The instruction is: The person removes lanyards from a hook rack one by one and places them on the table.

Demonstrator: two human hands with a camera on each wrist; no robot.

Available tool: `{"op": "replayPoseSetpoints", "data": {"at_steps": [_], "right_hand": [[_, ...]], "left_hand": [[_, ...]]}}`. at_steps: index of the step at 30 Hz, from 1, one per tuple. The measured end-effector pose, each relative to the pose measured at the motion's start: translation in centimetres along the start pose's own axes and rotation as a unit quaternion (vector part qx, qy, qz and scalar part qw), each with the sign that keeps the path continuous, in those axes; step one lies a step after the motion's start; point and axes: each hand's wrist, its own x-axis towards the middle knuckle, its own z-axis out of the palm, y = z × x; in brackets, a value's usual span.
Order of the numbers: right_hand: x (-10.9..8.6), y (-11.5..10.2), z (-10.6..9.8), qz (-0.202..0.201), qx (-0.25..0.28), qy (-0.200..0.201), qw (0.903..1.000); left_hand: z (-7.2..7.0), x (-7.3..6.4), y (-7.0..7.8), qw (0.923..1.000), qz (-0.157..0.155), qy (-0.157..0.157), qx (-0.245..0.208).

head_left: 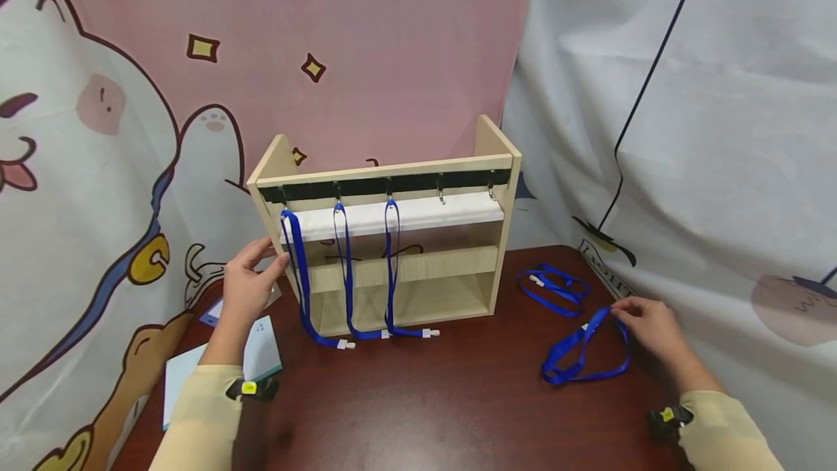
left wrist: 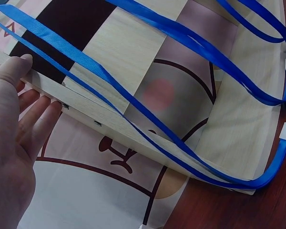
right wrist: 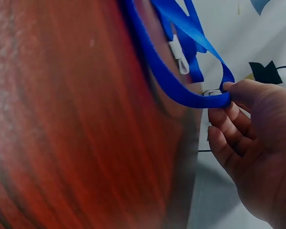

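A pale wooden rack [head_left: 445,264] stands on the table, with a row of metal hooks along its dark strip. Blue lanyards [head_left: 299,260] hang from the three leftmost hooks, their white clips lying on the tabletop. My left hand [head_left: 251,282] holds the rack's left side panel [left wrist: 86,102], thumb at the front edge and fingers along the outer face. At the right, my right hand [head_left: 647,322] pinches the band of another blue lanyard [right wrist: 181,95] between thumb and fingertips. Part of that lanyard trails on the table. Behind it lies one more blue lanyard [head_left: 538,280], loosely looped.
Two bare hooks [head_left: 441,197] are at the rack's right end, in front of a white shelf [head_left: 451,211]. A light-blue notebook [head_left: 261,355] lies beside my left forearm. Printed curtains [head_left: 405,57] close off the back and sides of the dark red table [head_left: 418,405].
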Motion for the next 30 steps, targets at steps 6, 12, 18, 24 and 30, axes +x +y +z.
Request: {"op": "replayPoseSetpoints", "data": {"at_steps": [6, 12, 18, 24, 30], "right_hand": [[-0.2, 0.6, 0.8, -0.002, 0.002, 0.003, 1.0000], [-0.1, 0.9, 1.6, -0.007, -0.005, 0.004, 1.0000], [0.0, 0.9, 1.8, 0.013, -0.015, -0.004, 0.9998], [-0.3, 0.5, 1.6, 0.032, 0.006, 0.003, 0.9995], [-0.3, -0.4, 1.3, 0.033, 0.020, 0.024, 0.9990]], "left_hand": [[0.0, 0.0, 0.1, 1.0000, 0.000, 0.000, -0.001], [0.0, 0.1, -0.3, 1.0000, -0.007, 0.001, 0.001], [0.1, 0.0, -0.2, 0.9999, -0.014, 0.002, 0.004], [0.1, -0.1, -0.1, 0.9999, 0.003, 0.001, -0.012], [0.0, -0.1, 0.0, 0.9995, 0.016, 0.001, -0.028]]}}
